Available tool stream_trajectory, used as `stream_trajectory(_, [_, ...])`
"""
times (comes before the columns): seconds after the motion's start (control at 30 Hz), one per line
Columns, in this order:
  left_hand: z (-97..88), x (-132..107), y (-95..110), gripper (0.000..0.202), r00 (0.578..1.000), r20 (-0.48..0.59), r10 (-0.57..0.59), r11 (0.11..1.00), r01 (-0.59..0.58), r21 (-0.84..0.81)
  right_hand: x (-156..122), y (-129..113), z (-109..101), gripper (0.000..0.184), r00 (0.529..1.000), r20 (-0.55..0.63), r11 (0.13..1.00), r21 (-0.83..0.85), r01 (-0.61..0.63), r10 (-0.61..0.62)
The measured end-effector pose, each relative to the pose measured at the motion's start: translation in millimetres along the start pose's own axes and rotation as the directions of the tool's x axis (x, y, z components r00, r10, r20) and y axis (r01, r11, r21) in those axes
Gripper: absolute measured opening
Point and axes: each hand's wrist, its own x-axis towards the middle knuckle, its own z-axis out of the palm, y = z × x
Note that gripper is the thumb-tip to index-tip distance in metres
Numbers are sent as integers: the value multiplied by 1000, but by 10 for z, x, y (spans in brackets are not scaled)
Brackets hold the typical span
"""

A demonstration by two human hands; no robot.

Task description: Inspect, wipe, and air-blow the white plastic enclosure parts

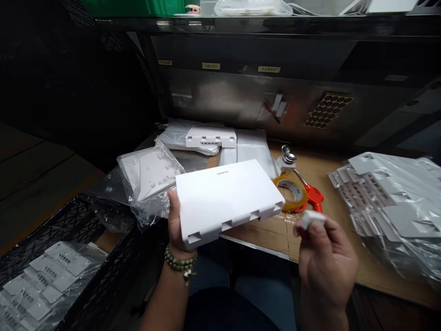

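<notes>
The left hand (175,227) is clamped on the white housing (229,195) at its left end, over the near table edge (255,247). The right hand (325,257) pinches a white wad (312,219), apart from the housing. The housing is unbagged; completion cannot be told. Far, a second housing (212,138) is unbagged; right, bagged panels (403,197).

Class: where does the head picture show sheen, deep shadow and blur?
Head view: diffuse sheen on the grey metal back panel; far left, near-black shadow. Head view: the right hand and its small white wad look slightly blurred, while lettering on the white rectangular plastic housing is legible.
</notes>
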Motion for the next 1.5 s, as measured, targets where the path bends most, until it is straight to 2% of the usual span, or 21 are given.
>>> stream_trajectory(0.07, [-74, 3, 10, 81, 995, 99, 18, 1000, -19, 16, 144, 121, -88, 23, 990, -117, 995, 78, -65, 74])
stream_trajectory(0.13, [-139, -3, -16, 93, 986, 167, -23, 1000, 20, 21, 200, 205, -115, 27, 970, -90, 969, 124, -212, 224])
stream_trajectory(0.2, [-183, -12, -63, 103, 971, 225, -85, 996, 79, 33, 176, 252, -98, 32, 921, -50, 917, 126, -378, 386])
stream_trajectory(0.27, [-200, -21, -107, 105, 961, 257, -105, 994, 92, 60, 116, 270, -61, 38, 874, -62, 873, 114, -474, 482])
stream_trajectory(0.33, [-198, -27, -134, 104, 962, 254, -105, 992, 84, 89, 63, 270, -27, 43, 844, -98, 849, 115, -516, 527])
stream_trajectory(0.4, [-192, -30, -144, 104, 967, 230, -107, 991, 85, 103, 40, 260, -5, 47, 831, -116, 838, 126, -531, 545])
stream_trajectory(0.5, [-190, -27, -146, 101, 974, 206, -98, 993, 81, 90, 43, 236, 3, 46, 836, -111, 840, 146, -522, 538])
stream_trajectory(0.57, [-193, -26, -149, 102, 968, 227, -103, 992, 84, 91, 48, 216, 1, 44, 839, -116, 843, 165, -512, 532])
stream_trajectory(0.73, [-243, -27, -177, 111, 943, 277, -187, 982, 174, 70, 46, 170, -2, 45, 846, -104, 847, 175, -502, 522])
stream_trajectory(0.8, [-279, -25, -183, 107, 947, 277, -165, 986, 165, 24, 49, 163, -1, 48, 843, -104, 844, 176, -506, 527])
stream_trajectory(0.9, [-316, -12, -172, 93, 949, 276, -152, 988, 141, 57, 59, 171, -3, 53, 834, -131, 840, 182, -511, 536])
stream_trajectory(1.03, [-320, 3, -161, 92, 938, 321, -128, 991, 105, 86, 59, 181, -18, 58, 830, -152, 840, 195, -507, 536])
stream_trajectory(1.2, [-320, -15, -198, 93, 924, 358, -132, 991, 118, 61, 36, 152, -39, 55, 831, -120, 836, 178, -519, 542])
stream_trajectory(1.3, [-336, -29, -178, 93, 949, 300, -96, 994, 77, 74, 25, 152, -57, 51, 841, -112, 843, 179, -507, 529])
stream_trajectory(1.37, [-351, -24, -119, 93, 975, 205, -81, 987, 49, 154, 22, 175, -82, 46, 861, -98, 861, 171, -479, 499])
stream_trajectory(1.43, [-363, -4, -37, 88, 993, 33, -117, 945, 101, 310, 30, 217, -121, 42, 889, -78, 886, 154, -436, 451])
stream_trajectory(1.5, [-366, 20, 36, 78, 978, -166, -123, 857, 189, 479, 57, 264, -169, 39, 923, -46, 919, 121, -375, 383])
